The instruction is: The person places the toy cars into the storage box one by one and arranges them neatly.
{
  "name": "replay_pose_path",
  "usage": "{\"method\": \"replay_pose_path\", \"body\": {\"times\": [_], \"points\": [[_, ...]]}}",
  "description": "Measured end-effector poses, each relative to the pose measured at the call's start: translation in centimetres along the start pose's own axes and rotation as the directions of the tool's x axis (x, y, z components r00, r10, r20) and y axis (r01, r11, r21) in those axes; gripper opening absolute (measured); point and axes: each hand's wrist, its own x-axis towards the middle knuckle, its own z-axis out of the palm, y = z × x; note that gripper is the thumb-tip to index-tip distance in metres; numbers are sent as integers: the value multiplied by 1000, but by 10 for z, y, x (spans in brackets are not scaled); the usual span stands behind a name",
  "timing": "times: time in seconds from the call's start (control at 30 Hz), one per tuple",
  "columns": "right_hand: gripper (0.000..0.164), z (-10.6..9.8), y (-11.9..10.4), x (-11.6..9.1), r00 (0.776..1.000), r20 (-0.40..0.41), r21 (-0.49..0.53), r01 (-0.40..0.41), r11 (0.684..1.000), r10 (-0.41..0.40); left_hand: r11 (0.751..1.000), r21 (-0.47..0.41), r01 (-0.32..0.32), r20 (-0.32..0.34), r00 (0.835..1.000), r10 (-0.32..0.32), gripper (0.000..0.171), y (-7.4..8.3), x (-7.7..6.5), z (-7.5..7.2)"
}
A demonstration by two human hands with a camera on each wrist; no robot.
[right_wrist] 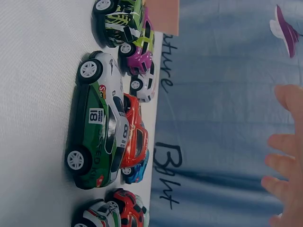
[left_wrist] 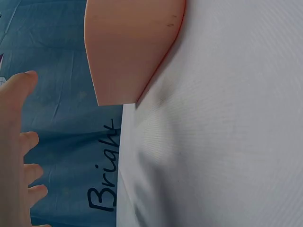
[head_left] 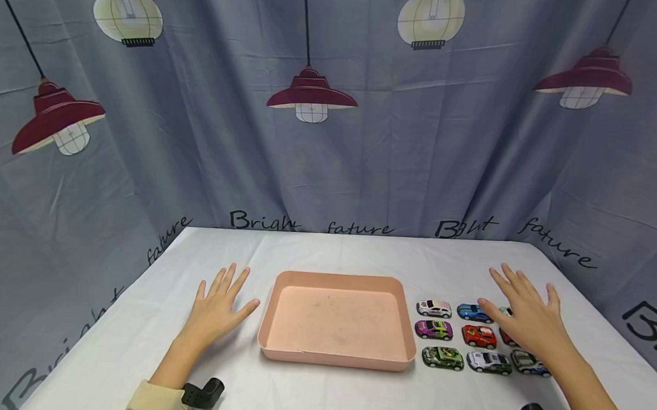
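A shallow pink tray (head_left: 336, 360) lies on the white table, with nothing inside it. To its left my left hand (head_left: 215, 311) hovers with spread fingers and holds nothing; in the left wrist view its fingers (left_wrist: 29, 142) stand apart from the tray's corner (left_wrist: 128, 56). My right hand (head_left: 529, 317) is spread above the right end of several toy cars in rows, partly hiding some. Among them are a purple car (head_left: 434, 330), a red car (head_left: 479, 336), a blue car (head_left: 474, 313) and a green-and-white car (right_wrist: 102, 123) numbered 18.
A white car (head_left: 434, 308) and a green patterned car (head_left: 442, 358) stand close to the tray's right side. Behind the white tabletop (head_left: 349, 400) hangs a blue-grey curtain (head_left: 342, 168) printed with lamps and lettering. A black wrist strap (head_left: 203, 393) sits on the left forearm.
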Motion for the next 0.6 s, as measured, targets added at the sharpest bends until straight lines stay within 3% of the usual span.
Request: {"method": "replay_pose_path", "body": {"times": [0.3, 0.6], "points": [[74, -5, -3, -3, 999, -17, -1, 51, 999, -51, 999, -14, -42, -79, 996, 41, 70, 2, 1, 0], [74, -10, -1, -12, 999, -30, 33, 44, 998, -43, 996, -87, -38, -84, 996, 30, 67, 8, 1, -2]]}}
